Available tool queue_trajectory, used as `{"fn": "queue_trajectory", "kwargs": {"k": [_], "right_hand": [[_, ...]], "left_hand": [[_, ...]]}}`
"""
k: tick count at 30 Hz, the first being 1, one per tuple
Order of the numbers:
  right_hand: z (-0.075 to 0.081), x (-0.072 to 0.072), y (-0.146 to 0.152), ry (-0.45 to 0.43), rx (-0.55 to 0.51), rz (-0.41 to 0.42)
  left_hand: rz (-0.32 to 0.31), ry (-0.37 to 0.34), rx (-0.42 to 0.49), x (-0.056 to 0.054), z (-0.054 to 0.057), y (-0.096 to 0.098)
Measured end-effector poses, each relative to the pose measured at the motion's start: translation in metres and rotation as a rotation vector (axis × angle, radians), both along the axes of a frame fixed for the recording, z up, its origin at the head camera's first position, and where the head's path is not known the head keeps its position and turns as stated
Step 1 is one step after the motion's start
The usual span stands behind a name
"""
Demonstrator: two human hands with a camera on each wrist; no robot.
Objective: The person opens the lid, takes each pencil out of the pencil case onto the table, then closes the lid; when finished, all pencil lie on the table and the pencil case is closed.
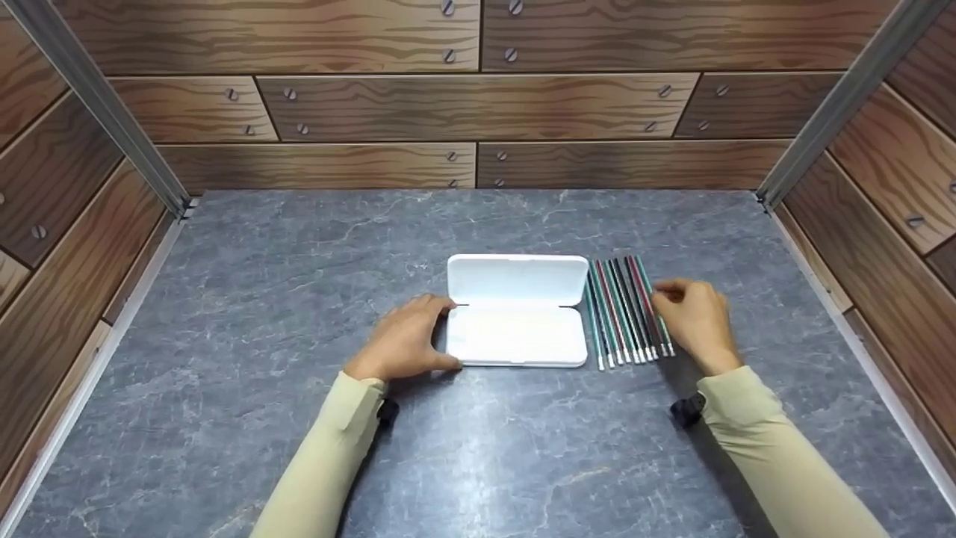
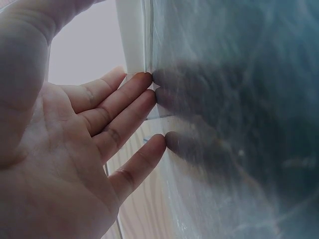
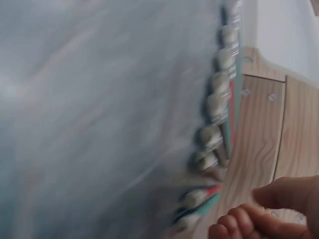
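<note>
A white hinged case (image 1: pixel 517 335) lies unfolded on the table, its lid raised at the back. My left hand (image 1: pixel 407 336) is at the case's left side, thumb by the front corner and fingers by the hinge. Nearly straight fingers (image 2: pixel 124 114) show in the left wrist view, spread along the case edge. To the case's right lies a row of green, red and black pencils (image 1: pixel 624 314), silvery ends toward me. My right hand (image 1: pixel 698 321) is beside the outermost pencil, fingers curled and fingertips right at its shaft. I cannot tell whether it grips that pencil.
The grey marbled table (image 1: pixel 299 246) is bounded by wood-patterned walls (image 1: pixel 478 108) at the back and sides. Metal posts (image 1: pixel 840 108) stand at the back corners. A dark wrist device (image 1: pixel 687 411) sits at the right cuff.
</note>
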State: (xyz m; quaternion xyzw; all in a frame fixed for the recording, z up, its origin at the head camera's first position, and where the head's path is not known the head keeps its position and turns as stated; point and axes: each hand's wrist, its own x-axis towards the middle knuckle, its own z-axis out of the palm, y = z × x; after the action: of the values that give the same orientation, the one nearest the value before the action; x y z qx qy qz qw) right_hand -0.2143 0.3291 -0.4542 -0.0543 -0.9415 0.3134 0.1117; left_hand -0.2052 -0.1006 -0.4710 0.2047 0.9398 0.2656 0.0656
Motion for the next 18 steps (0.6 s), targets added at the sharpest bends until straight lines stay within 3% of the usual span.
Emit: {"fn": "queue_trajectory", "kwargs": {"k": [5, 11, 18], "right_hand": [[0.010, -0.009, -0.026, 0.079, -0.138, 0.052], [0.020, -0.022, -0.058, 0.057, -0.357, 0.106], [0.023, -0.033, -0.079, 0.030, -0.329, 0.067]], "left_hand": [[-0.006, -0.009, 0.001, 0.000, 0.001, -0.001], [-0.009, -0.003, 0.005, -0.001, -0.001, -0.003], [-0.011, 0.014, 0.008, 0.000, -0.001, -0.003]]}}
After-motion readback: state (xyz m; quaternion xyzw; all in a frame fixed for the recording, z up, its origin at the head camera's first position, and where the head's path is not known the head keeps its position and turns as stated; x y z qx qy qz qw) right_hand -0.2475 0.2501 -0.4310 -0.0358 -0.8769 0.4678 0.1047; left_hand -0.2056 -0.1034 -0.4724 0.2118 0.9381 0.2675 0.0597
